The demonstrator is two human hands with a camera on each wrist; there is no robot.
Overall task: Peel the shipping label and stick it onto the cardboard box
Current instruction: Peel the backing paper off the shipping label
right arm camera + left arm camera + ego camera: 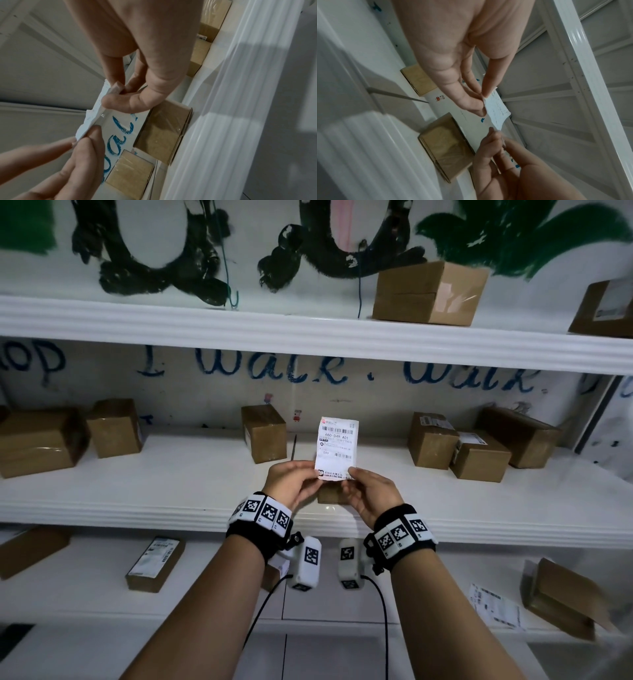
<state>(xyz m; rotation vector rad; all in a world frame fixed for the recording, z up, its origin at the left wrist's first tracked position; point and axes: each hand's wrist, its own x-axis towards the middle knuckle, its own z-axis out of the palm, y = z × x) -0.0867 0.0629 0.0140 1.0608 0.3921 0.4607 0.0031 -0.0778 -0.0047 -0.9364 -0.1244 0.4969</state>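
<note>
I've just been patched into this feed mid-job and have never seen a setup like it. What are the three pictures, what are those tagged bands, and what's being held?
There is no machine here: a person works with two bare hands. The big picture comes from a camera on their head; the other two come from cameras on the wrists, looking along the fingers. The black wristbands with white square-patterned tags carry those cameras.

Both hands hold up one white printed shipping label with barcodes: the left hand pinches its lower left corner, the right hand its lower right. Behind them are white wall shelves bearing several brown cardboard boxes, such as the small taped one just left of the label. The label is not yet stuck to any box.
</note>
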